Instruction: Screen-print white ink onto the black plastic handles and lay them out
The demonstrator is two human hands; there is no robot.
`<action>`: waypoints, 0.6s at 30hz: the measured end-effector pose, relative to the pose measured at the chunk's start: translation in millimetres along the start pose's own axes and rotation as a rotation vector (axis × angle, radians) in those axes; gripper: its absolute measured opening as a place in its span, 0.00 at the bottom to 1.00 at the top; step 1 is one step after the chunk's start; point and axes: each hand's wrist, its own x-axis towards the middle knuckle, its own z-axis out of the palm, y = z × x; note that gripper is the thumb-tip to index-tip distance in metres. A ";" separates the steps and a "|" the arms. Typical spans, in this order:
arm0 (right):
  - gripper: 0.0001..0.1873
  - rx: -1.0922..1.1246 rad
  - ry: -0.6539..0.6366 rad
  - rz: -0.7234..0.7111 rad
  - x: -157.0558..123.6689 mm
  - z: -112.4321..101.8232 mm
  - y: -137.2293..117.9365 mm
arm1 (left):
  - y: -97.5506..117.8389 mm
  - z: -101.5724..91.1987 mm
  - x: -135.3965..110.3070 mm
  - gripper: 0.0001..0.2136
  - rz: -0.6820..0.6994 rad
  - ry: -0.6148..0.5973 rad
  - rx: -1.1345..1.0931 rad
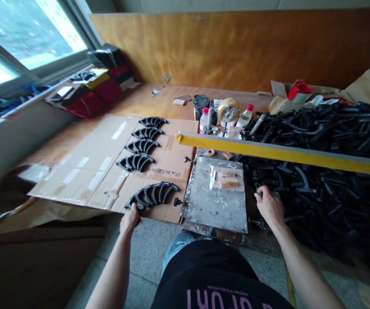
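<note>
My left hand (129, 219) is closed at the left end of the nearest row of black curved parts (154, 195), thumb and fingers pinching the end piece. That row lies on flattened cardboard (75, 180); several similar nested rows (136, 163) are lined up behind it. My right hand (270, 207) is at the left edge of a large heap of loose black curved parts (320, 201), fingers curled in; whatever they grip is hidden. Between my hands lies a grey metal plate (215, 212) bearing a clear plastic packet (226, 178) with orange-brown contents.
A yellow-edged bar (284, 156) spans above the plate and heap. Behind it stand bottles with red caps (204, 120), a dark tub (201, 105) and a tape roll (228, 109). Dark knobs (177, 201) sit beside the plate. Red and black boxes (107, 90) are by the window.
</note>
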 end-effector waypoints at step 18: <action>0.13 0.266 0.127 -0.773 46.5 9.5 -149.4 | 17.3 65.5 -41.1 0.21 0.436 0.435 0.418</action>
